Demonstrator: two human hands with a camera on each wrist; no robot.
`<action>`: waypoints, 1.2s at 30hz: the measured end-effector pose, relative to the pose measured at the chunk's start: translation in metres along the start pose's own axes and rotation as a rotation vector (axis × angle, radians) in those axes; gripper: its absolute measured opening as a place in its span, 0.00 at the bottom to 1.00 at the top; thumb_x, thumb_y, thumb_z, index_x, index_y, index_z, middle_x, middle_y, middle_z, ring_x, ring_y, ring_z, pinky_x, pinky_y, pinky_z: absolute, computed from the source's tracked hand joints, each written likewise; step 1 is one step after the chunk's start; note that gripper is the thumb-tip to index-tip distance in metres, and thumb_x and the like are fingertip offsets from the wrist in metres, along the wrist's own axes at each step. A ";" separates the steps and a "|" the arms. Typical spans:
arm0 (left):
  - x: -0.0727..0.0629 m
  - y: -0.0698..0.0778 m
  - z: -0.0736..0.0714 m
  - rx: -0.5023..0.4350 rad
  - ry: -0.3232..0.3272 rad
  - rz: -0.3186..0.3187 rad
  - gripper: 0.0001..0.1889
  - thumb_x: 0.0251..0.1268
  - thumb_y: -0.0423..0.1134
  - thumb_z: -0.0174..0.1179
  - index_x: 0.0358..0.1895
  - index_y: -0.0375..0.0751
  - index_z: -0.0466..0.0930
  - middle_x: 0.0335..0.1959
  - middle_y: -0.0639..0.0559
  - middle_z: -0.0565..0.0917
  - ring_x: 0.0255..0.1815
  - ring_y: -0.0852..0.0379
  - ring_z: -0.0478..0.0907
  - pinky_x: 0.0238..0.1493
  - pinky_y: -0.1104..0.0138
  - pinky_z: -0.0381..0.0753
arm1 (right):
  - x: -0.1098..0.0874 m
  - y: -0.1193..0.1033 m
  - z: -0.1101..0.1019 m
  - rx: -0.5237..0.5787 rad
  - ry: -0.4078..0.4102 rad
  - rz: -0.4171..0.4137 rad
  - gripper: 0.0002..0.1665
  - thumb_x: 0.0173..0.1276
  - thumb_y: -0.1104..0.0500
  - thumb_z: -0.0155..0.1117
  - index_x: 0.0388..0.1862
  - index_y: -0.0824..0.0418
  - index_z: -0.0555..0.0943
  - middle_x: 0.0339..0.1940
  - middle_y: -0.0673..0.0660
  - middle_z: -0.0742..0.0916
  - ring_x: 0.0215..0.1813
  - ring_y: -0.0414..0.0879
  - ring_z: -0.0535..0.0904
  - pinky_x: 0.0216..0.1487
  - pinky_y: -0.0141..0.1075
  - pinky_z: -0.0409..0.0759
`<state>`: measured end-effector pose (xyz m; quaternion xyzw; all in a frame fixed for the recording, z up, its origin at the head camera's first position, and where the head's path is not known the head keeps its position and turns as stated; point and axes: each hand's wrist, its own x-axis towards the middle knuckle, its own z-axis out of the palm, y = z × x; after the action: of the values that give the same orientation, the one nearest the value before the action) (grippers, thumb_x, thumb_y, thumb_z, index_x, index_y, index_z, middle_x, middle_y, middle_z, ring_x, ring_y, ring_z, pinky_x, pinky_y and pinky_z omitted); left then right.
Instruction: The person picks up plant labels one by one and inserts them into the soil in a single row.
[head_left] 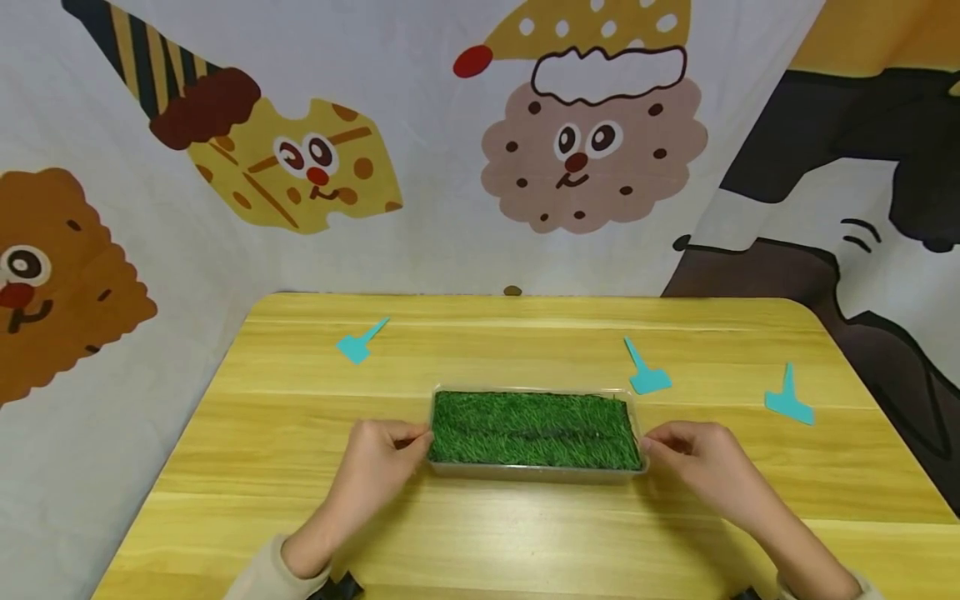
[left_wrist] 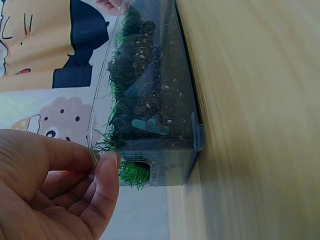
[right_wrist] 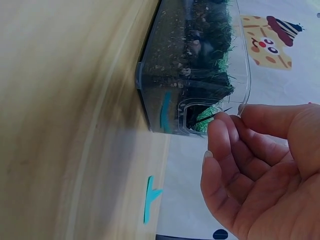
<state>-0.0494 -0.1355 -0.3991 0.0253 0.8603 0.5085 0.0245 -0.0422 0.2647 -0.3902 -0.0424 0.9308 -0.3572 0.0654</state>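
Note:
A clear plastic box (head_left: pixel 536 474) stands on the wooden table, topped with artificial green grass (head_left: pixel 532 417). Dark soil with small pale bits (left_wrist: pixel 172 85) shows through its wall in the left wrist view. My left hand (head_left: pixel 378 467) pinches the box's left rim between thumb and forefinger. At the opposite end, my right hand (head_left: pixel 701 462) pinches the right rim, its other fingers loosely curled in the right wrist view. Each end wall has a rounded cutout, and grass shows through the left one (left_wrist: pixel 135 172).
Turquoise T-shaped plant labels lie on the table (head_left: pixel 187 500): one label (head_left: pixel 356 347) at back left, another label (head_left: pixel 649 380) behind the box's right end, a third label (head_left: pixel 789 406) farther right. A cartoon-printed cloth (head_left: pixel 435 250) hangs behind the table.

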 end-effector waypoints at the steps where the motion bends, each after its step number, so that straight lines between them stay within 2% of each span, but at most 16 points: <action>1: -0.001 0.000 0.000 -0.003 -0.001 -0.001 0.06 0.66 0.25 0.68 0.39 0.36 0.93 0.30 0.49 0.91 0.11 0.64 0.62 0.14 0.74 0.61 | -0.001 0.001 0.000 0.002 -0.004 0.006 0.06 0.75 0.55 0.70 0.42 0.55 0.91 0.37 0.46 0.91 0.40 0.40 0.85 0.38 0.34 0.82; 7: -0.006 0.001 0.002 -0.001 -0.005 0.003 0.06 0.65 0.25 0.69 0.39 0.37 0.94 0.32 0.48 0.92 0.11 0.64 0.62 0.14 0.74 0.61 | -0.007 0.005 -0.001 0.021 -0.032 0.044 0.08 0.76 0.53 0.70 0.42 0.55 0.91 0.39 0.47 0.92 0.42 0.42 0.86 0.40 0.34 0.83; 15: -0.013 0.002 0.006 -0.023 0.005 0.004 0.06 0.64 0.24 0.69 0.38 0.36 0.93 0.33 0.47 0.92 0.13 0.64 0.68 0.15 0.75 0.64 | -0.014 0.006 -0.003 0.018 -0.035 0.078 0.07 0.75 0.51 0.71 0.41 0.52 0.91 0.39 0.45 0.91 0.42 0.41 0.86 0.41 0.34 0.83; 19: -0.015 0.002 0.006 -0.034 0.008 -0.003 0.06 0.65 0.25 0.69 0.39 0.36 0.93 0.35 0.47 0.92 0.13 0.64 0.66 0.15 0.75 0.62 | -0.016 0.008 -0.003 0.020 -0.034 0.078 0.08 0.75 0.51 0.70 0.42 0.52 0.92 0.39 0.46 0.92 0.43 0.41 0.86 0.41 0.35 0.83; 27: -0.016 0.003 0.007 -0.038 0.009 0.002 0.06 0.65 0.25 0.69 0.39 0.36 0.93 0.35 0.46 0.92 0.14 0.63 0.70 0.15 0.75 0.63 | -0.016 0.006 -0.001 0.027 -0.005 0.076 0.07 0.75 0.52 0.70 0.41 0.52 0.91 0.37 0.45 0.91 0.42 0.39 0.85 0.41 0.34 0.82; 33: -0.013 0.003 0.004 -0.016 -0.020 0.014 0.07 0.65 0.25 0.68 0.39 0.37 0.93 0.34 0.48 0.92 0.11 0.66 0.62 0.14 0.76 0.61 | -0.012 0.003 -0.002 0.087 -0.004 0.100 0.09 0.76 0.53 0.69 0.41 0.57 0.91 0.25 0.51 0.86 0.25 0.41 0.78 0.27 0.34 0.76; 36: -0.010 0.004 0.001 0.017 -0.030 0.023 0.07 0.65 0.25 0.67 0.39 0.37 0.94 0.33 0.49 0.92 0.11 0.66 0.62 0.15 0.76 0.63 | -0.010 0.002 -0.002 0.088 -0.010 0.098 0.09 0.75 0.54 0.70 0.40 0.57 0.91 0.21 0.53 0.84 0.21 0.42 0.74 0.23 0.34 0.73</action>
<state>-0.0391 -0.1335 -0.3959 0.0430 0.8638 0.5011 0.0311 -0.0326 0.2685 -0.3890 0.0044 0.9148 -0.3939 0.0891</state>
